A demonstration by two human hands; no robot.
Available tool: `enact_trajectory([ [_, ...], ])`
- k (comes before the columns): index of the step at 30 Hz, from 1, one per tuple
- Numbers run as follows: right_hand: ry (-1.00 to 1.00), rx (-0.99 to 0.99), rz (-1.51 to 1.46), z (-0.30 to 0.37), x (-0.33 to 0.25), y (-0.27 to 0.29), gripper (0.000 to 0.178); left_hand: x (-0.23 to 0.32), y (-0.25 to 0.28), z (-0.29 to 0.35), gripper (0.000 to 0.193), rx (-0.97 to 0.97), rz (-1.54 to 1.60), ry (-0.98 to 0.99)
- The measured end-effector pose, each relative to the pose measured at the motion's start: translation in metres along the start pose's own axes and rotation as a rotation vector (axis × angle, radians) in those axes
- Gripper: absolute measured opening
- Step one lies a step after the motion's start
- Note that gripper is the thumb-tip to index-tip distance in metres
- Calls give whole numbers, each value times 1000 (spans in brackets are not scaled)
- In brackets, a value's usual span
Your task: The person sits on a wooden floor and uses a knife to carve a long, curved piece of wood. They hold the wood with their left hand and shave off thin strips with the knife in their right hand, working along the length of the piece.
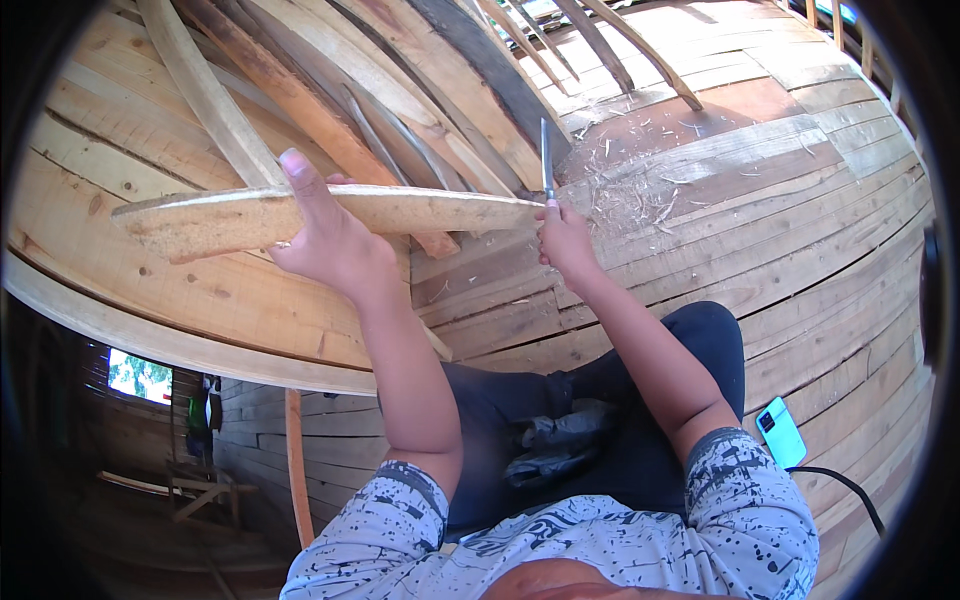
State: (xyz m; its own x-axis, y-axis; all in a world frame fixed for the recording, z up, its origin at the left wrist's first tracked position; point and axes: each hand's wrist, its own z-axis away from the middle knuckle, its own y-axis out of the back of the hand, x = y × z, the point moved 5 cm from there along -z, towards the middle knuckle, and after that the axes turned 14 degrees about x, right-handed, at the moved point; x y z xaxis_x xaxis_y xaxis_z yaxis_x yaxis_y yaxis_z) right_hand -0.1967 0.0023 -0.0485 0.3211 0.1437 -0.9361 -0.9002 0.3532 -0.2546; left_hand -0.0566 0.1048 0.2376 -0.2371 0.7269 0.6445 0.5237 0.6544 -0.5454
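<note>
While the left hand [325, 240] grips the pale wooden slat [300, 215] mid-length, the right hand [562, 232], closed on a blade [546, 158] at the slat's right tip, seems mid-whittling; the coming cut needs a steady slat.

bright daylight, sharp focus, fisheye-bent dark rim

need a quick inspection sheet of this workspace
surface: plank floor, wood shavings scattered ahead
job's things: wooden slat held level; knife upright at its right tip
clutter: pile of slats ahead; phone on floor at right
grippers: left hand grips the slat; right hand grips the knife
cables: black cable by the phone
surroundings: lower room seen past floor edge at left
</note>
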Motion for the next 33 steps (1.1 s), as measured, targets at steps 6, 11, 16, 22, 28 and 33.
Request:
enact_trajectory([
  [6, 182, -182, 77, 24, -23, -6, 28, -10, -25, -18, 80, -377, 49, -18],
  [11, 106, -193, 80, 31, -39, 0, 27, -5, -41, -18, 59, -497, -10, 42],
  [16, 405, -102, 304, 27, -48, 6, 30, -24, -37, -26, 44, -293, 78, 163],
  [22, 493, -135, 249, 22, -48, 11, 29, -19, -24, -8, 26, -496, 230, 351],
  [28, 348, -68, 532, 15, -15, 16, 39, -27, 6, 2, 63, -212, 169, 25],
  [33, 663, -190, 408, 78, -63, 0, 36, -11, 23, 17, 73, 11, -76, -97],
])
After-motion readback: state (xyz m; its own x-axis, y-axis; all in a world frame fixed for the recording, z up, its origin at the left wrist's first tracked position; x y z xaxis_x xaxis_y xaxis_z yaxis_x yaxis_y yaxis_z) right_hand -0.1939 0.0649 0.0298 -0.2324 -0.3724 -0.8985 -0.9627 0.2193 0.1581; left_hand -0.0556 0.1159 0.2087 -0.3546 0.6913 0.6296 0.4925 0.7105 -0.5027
